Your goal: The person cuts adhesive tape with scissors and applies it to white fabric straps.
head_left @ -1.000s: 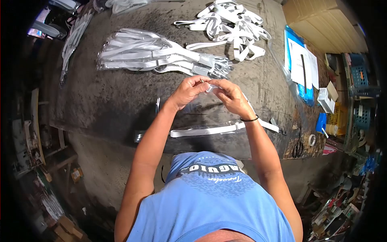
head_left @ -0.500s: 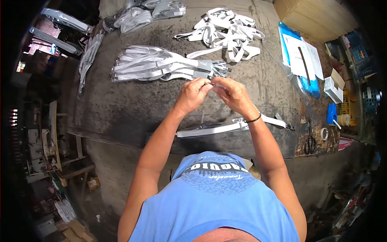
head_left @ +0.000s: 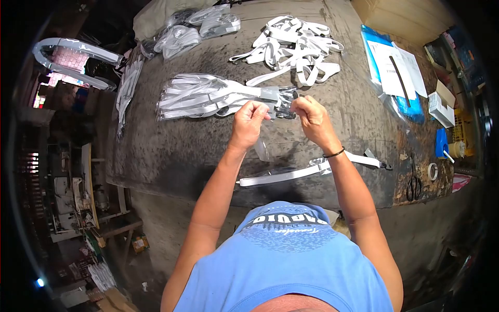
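Observation:
My left hand (head_left: 248, 125) is closed in a pinch, and a piece of clear plastic (head_left: 261, 150) hangs just below its fingers. To its right, my right hand (head_left: 315, 120) is also closed, fingertips together; whatever it may hold is too small to make out. Both hands are over the table at the near side of a bundle of white straps (head_left: 208, 96) in clear plastic, with dark ends at its right. Nearer my body lies a single white strap (head_left: 280, 178) with a black hook at its right end, partly behind my right forearm.
A loose heap of white straps (head_left: 296, 49) and bagged straps (head_left: 179, 41) lie farther back. On the right are papers (head_left: 392, 70) on blue plastic, a small white box (head_left: 442, 109), scissors (head_left: 414, 186) and a tape roll (head_left: 432, 171). More straps (head_left: 130, 91) hang over the table's left edge.
My hands have parted: they met at the fingertips before, and now a gap separates them. The clear plastic below my left hand shows more plainly. The whole view has shifted slightly.

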A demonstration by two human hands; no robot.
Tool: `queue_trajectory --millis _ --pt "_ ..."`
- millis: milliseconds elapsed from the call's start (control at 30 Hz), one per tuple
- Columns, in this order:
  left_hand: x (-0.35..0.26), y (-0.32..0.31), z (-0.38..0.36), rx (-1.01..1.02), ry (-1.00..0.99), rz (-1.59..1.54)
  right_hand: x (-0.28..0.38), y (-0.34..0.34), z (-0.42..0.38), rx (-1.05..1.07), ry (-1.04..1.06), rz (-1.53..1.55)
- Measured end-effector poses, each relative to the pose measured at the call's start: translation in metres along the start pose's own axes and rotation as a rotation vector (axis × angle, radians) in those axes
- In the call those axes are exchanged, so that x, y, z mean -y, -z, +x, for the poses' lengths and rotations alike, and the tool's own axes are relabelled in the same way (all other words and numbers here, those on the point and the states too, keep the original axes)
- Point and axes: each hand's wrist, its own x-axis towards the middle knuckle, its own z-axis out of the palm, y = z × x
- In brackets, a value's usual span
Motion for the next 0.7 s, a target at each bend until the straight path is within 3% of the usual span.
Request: queue_trajectory --millis 167,333,400,433,500,700 --pt "-0.005 -0.014 0.003 0.055 -0.071 0.01 0.002 -0.004 0.001 0.019 0.063 0.185" --pt "0.003 -0.025 0.004 0.023 -0.189 0.064 0.006 -0.003 0.001 0.136 0.11 0.115" --pt "-0.004 -0.027 0.002 0.013 -0.132 0.349 0.003 -0.008 -0.002 0.126 0.129 0.065" --pt "-0.004 -0.027 0.003 0.023 -0.138 0.344 0.006 -0.009 -0.003 0.121 0.148 0.02" --pt "-0.001 -0.028 0.007 0.007 -0.361 0.407 0.011 -0.006 -0.006 0.087 0.113 0.026" --pt "-0.004 -0.036 0.007 -0.006 -0.289 0.499 0.004 -0.01 -0.007 -0.079 0.127 0.003"
